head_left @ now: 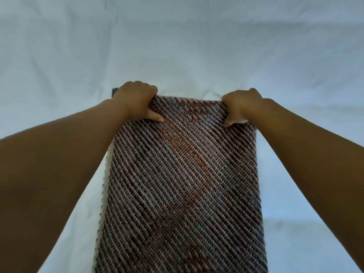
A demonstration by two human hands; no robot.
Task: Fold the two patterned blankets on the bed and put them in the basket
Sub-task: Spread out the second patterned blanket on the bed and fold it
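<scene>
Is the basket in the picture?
No, only the blanket, both hands, left and right, and the white bed sheet show.

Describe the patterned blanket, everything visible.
The patterned blanket looks like a thick knit with diagonal ribs in dark brown and pale grey-pink, with orange-red patches down its middle and faint blue flecks. It lies as a long, narrow strip on the white bed sheet, running from the bottom edge of the view away from the person. It seems already folded lengthwise, with a layered edge showing on its left side. The left hand and right hand each grip a far corner.
</scene>
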